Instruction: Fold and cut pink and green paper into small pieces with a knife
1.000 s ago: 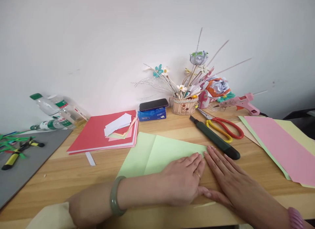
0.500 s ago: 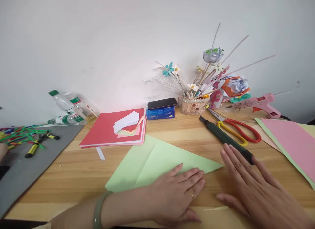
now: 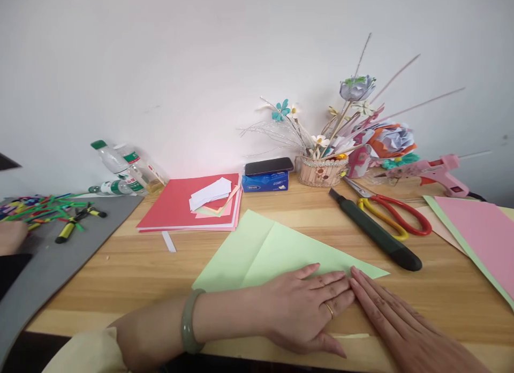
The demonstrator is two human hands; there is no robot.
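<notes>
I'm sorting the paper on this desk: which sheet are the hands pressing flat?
The light green folded sheet at the front; the left hand and right hand lie flat on it. The red stack and pink sheet lie untouched.

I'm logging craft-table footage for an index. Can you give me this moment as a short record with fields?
Surface: pale wooden table
Left hand: flat, palm down on the folded light green paper sheet
Right hand: flat, fingertips on the same sheet's lower right edge
Right of the hands: dark green utility knife; red and yellow scissors; pink glue gun
Behind: red paper stack; basket of paper flowers
Far left: another person's hand by a grey mat
</notes>
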